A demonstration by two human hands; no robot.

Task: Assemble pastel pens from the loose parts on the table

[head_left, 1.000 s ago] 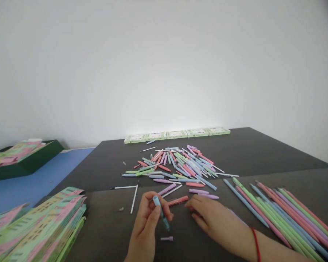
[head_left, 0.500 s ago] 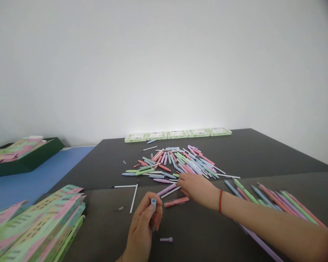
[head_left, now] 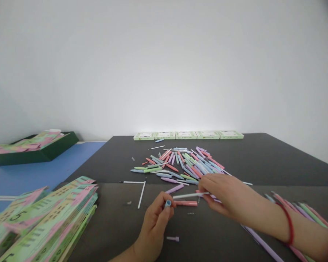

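Note:
My left hand [head_left: 154,227] is closed around a light-blue pen barrel [head_left: 167,203], whose open end points up. In my right hand [head_left: 225,193], pinched between thumb and fingers, is a thin white pen refill [head_left: 190,195]. Its free end points left and lies close to my left hand; I cannot tell whether they touch. Beneath the refill on the table is a red pen part [head_left: 187,203]. A purple pen barrel [head_left: 175,188] lies just beyond. Nearer to me rests a small purple plug-like piece [head_left: 173,239].
A pile of pastel pen parts [head_left: 177,174] spreads over the black table [head_left: 112,218]. Flat green boxes [head_left: 186,135] line the back. Longer pens [head_left: 262,242] lie at right, partly under my forearm. Printed cartons [head_left: 57,218] and a dark green tray [head_left: 51,151] are at left.
My right hand has drawn back from the pile's near edge, bringing a white refill towards my left hand. My left hand still grips the blue barrel. The view has shifted slightly left.

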